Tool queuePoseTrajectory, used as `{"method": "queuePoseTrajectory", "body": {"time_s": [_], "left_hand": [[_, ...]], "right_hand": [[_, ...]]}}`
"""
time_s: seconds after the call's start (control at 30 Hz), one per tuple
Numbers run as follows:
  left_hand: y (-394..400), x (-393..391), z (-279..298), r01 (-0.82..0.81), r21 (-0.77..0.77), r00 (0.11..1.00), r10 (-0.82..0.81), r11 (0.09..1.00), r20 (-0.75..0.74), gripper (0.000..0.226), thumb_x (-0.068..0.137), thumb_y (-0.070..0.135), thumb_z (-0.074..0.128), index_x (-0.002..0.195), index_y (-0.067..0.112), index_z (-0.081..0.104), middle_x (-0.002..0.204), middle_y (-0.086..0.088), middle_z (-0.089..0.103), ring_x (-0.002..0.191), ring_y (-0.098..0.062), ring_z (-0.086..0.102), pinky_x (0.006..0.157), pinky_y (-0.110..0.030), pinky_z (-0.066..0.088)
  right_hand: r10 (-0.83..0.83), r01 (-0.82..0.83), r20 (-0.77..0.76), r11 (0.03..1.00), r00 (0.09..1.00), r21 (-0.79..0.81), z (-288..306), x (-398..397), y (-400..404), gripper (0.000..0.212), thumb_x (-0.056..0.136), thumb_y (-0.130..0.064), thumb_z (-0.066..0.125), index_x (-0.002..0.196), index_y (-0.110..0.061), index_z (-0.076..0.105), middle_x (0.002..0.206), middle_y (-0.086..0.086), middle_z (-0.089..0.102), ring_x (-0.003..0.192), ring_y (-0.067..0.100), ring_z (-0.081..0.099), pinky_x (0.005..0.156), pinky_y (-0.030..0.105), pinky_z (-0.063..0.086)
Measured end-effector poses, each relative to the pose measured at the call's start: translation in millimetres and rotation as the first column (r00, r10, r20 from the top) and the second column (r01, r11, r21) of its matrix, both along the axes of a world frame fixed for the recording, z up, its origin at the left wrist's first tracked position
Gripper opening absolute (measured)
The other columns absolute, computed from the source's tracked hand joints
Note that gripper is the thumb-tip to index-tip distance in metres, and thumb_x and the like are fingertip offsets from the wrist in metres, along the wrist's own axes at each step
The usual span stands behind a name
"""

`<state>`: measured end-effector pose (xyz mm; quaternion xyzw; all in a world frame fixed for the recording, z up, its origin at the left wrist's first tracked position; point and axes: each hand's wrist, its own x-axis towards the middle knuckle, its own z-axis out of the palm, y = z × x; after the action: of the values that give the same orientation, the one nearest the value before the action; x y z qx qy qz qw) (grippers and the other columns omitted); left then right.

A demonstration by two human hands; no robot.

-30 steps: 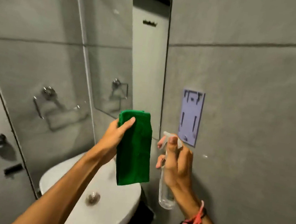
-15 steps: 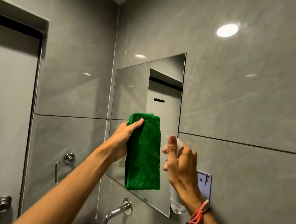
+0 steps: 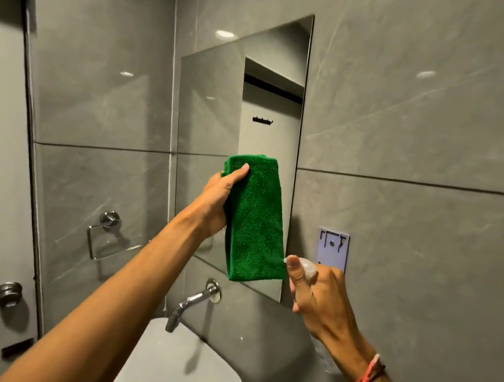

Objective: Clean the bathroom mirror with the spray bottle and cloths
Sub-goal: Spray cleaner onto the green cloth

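Note:
A rectangular mirror (image 3: 222, 116) hangs on the grey tiled wall ahead. My left hand (image 3: 215, 200) grips a folded green cloth (image 3: 256, 223) by its upper edge; the cloth hangs in front of the mirror's lower half. My right hand (image 3: 316, 298) is closed around a clear spray bottle (image 3: 308, 267), lower right of the cloth, its nozzle pointing at the cloth's lower corner. Most of the bottle is hidden behind my hand and wrist; a bit of its base (image 3: 326, 359) shows below.
Below the mirror a chrome tap (image 3: 194, 300) juts over a white basin (image 3: 182, 370). On the left wall are a chrome towel ring (image 3: 104, 232) and a door with a round knob (image 3: 8, 293). A pale wall bracket (image 3: 332, 248) sits right of the mirror.
My view has tilted down a little, showing tap and basin. My right hand with the bottle dropped lower, now beside the cloth's bottom corner. My left hand keeps holding the cloth up.

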<state>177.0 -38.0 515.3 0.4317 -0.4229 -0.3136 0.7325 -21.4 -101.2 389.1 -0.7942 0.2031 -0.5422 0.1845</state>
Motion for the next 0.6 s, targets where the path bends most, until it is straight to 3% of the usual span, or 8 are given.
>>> {"method": "queuePoseTrajectory", "body": {"time_s": [0.1, 0.17, 0.27, 0.37, 0.5, 0.6], "left_hand": [[-11.5, -14.5, -23.2, 0.038, 0.017, 0.999, -0.038, 0.999, -0.017, 0.029, 0.096, 0.030, 0.062, 0.115, 0.009, 0.069, 0.088, -0.005, 0.081, 0.081, -0.019, 0.077, 0.064, -0.030, 0.062], [-16.7, -26.1, -44.5, 0.071, 0.028, 0.997, -0.070, 0.997, -0.037, 0.030, 0.096, 0.028, 0.061, 0.117, 0.007, 0.068, 0.092, -0.007, 0.080, 0.084, -0.020, 0.077, 0.067, -0.031, 0.063], [-27.3, -48.5, -92.3, 0.152, 0.073, 0.987, -0.148, 0.986, -0.066, 0.025, 0.096, 0.029, 0.061, 0.109, 0.011, 0.072, 0.090, -0.005, 0.081, 0.084, -0.019, 0.078, 0.069, -0.032, 0.062], [-28.4, -69.6, -139.1, 0.204, 0.125, 0.976, -0.192, 0.971, -0.099, 0.023, 0.095, 0.031, 0.062, 0.105, 0.014, 0.075, 0.094, -0.005, 0.082, 0.089, -0.019, 0.078, 0.072, -0.032, 0.062], [-27.6, -106.6, -207.1, 0.283, 0.209, 0.953, -0.250, 0.936, -0.173, 0.021, 0.097, 0.027, 0.060, 0.099, 0.014, 0.076, 0.092, -0.004, 0.082, 0.087, -0.018, 0.078, 0.072, -0.031, 0.063], [-28.3, -126.8, -247.1, 0.302, 0.280, 0.945, -0.247, 0.911, -0.215, 0.020, 0.099, 0.025, 0.057, 0.102, 0.014, 0.073, 0.089, -0.002, 0.081, 0.084, -0.016, 0.077, 0.075, -0.032, 0.065]], "right_hand": [[-0.018, 0.009, 0.090, 0.996, 0.996, 0.093, -33.9, -19.4, -2.4, 0.069, 0.090, -0.080, 0.033, 0.067, -0.024, 0.065, 0.062, 0.002, 0.067, 0.044, 0.017, 0.062, 0.057, 0.038, 0.054], [-0.018, -0.012, 0.152, 0.981, 0.988, 0.191, -61.5, -37.3, -1.2, 0.054, 0.094, -0.069, 0.042, 0.077, -0.026, 0.070, 0.063, 0.000, 0.070, 0.047, 0.013, 0.065, 0.057, 0.027, 0.054], [0.054, -0.130, 0.179, 0.885, 0.982, 0.447, -114.0, -67.5, 0.2, 0.034, 0.100, -0.047, 0.052, 0.084, -0.027, 0.074, 0.067, 0.000, 0.071, 0.051, 0.015, 0.061, 0.055, 0.022, 0.051], [0.100, -0.153, 0.119, 0.769, 0.988, 0.621, -169.9, -94.9, 4.6, 0.023, 0.102, -0.029, 0.051, 0.097, -0.022, 0.072, 0.074, -0.001, 0.074, 0.061, 0.014, 0.065, 0.060, 0.021, 0.052], [0.081, -0.026, -0.039, 0.669, 0.996, 0.743, -260.1, -131.5, 14.7, 0.023, 0.104, -0.014, 0.051, 0.109, -0.002, 0.070, 0.094, 0.004, 0.074, 0.074, 0.017, 0.069, 0.069, 0.019, 0.054], [0.036, 0.065, -0.106, 0.581, 0.994, 0.811, -321.8, -147.2, 18.4, 0.023, 0.104, -0.003, 0.049, 0.115, 0.003, 0.067, 0.113, 0.016, 0.074, 0.092, 0.026, 0.070, 0.080, 0.034, 0.058]]}}
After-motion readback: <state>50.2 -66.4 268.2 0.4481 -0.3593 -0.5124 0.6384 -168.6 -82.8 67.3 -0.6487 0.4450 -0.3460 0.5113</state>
